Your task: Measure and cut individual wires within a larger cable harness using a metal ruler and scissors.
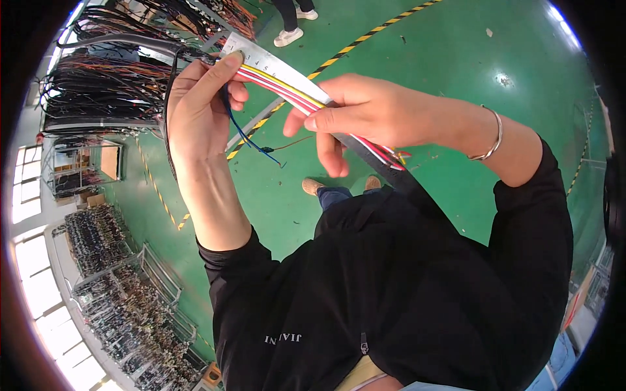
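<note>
A bundle of yellow, red and white wires (282, 87) runs along a silver metal ruler (277, 67). My left hand (203, 107) is closed on the bundle and ruler end, its thumb pressing on the markings. A thick black cable (134, 43) comes into that hand from the upper left. Below its fingers hang loose dark blue wires (244, 135). My right hand (358, 112) pinches the wires against the ruler between thumb and fingers. Past it, the wire ends (398, 159) fan out over a dark strip (378, 156), close to my black jacket.
Racks hung with black and orange cable bundles (104, 85) stand at the upper left. More hanging harnesses (130, 306) fill a rack at the lower left, near windows. Yellow-black tape (365, 38) marks the green floor (443, 58). Another person's legs (287, 16) show at the top.
</note>
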Demonstrator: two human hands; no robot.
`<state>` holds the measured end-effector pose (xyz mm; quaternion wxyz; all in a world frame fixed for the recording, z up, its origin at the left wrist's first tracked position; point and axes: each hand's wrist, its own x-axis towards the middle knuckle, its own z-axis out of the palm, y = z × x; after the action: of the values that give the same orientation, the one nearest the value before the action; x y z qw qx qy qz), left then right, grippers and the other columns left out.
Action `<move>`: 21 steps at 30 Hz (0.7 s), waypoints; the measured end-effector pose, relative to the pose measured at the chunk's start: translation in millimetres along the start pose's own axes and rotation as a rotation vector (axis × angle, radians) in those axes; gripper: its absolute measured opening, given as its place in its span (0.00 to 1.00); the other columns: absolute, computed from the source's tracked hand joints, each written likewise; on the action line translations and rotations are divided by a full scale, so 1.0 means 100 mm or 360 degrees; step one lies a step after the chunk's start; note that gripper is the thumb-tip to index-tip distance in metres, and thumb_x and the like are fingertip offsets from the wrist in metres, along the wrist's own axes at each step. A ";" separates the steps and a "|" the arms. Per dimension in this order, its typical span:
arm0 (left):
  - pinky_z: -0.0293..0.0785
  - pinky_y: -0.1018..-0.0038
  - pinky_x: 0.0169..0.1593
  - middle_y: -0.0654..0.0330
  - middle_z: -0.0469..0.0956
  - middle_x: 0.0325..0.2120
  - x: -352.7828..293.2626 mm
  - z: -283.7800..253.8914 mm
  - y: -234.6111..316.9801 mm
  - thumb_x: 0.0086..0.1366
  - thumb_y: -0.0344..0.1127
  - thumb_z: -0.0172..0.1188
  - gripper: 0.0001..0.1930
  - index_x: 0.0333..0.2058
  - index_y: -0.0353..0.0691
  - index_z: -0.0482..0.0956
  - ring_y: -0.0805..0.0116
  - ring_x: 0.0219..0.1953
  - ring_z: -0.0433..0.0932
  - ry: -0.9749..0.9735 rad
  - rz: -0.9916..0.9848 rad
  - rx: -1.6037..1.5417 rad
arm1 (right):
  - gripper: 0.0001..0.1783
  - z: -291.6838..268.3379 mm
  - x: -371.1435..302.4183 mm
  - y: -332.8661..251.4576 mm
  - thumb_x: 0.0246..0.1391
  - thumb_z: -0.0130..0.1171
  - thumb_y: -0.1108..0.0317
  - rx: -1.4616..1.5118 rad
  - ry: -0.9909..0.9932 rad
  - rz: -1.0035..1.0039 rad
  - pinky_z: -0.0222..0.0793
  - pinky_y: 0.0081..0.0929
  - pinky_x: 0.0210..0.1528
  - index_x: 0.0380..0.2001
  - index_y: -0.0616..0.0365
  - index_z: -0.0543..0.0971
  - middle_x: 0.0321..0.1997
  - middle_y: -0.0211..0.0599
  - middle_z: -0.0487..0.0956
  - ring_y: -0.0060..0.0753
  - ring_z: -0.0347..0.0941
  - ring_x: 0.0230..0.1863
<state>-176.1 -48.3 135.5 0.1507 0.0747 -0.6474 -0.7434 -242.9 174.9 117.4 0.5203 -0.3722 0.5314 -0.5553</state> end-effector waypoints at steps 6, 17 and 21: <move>0.65 0.80 0.23 0.56 0.80 0.23 0.00 -0.06 0.04 0.60 0.29 0.64 0.06 0.30 0.30 0.78 0.75 0.19 0.74 -0.0023 0.0062 -0.0011 | 0.16 -0.16 -0.10 -0.12 0.68 0.36 0.69 -0.0507 -0.0254 0.0068 0.66 0.23 0.42 0.51 0.67 0.68 0.31 0.36 0.82 0.21 0.71 0.36; 0.67 0.82 0.23 0.55 0.81 0.24 0.00 -0.14 -0.06 0.60 0.27 0.63 0.05 0.32 0.30 0.79 0.75 0.19 0.75 0.0092 0.0036 -0.0066 | 0.04 0.24 -0.50 0.54 0.66 0.47 0.74 -0.0452 0.0919 -0.0580 0.68 0.20 0.39 0.41 0.62 0.65 0.36 0.38 0.77 0.20 0.73 0.36; 0.68 0.82 0.24 0.55 0.81 0.25 0.07 -0.11 -0.12 0.61 0.27 0.63 0.06 0.32 0.29 0.80 0.75 0.20 0.76 0.0090 0.0025 -0.0044 | 0.09 0.26 -0.54 0.66 0.61 0.53 0.79 -0.0664 0.0989 -0.0758 0.70 0.20 0.39 0.41 0.64 0.65 0.35 0.38 0.76 0.22 0.74 0.35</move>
<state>-180.6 -59.8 122.7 0.1758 0.0884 -0.6331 -0.7487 -196.1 229.4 64.5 0.1072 -0.3966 0.6627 -0.6261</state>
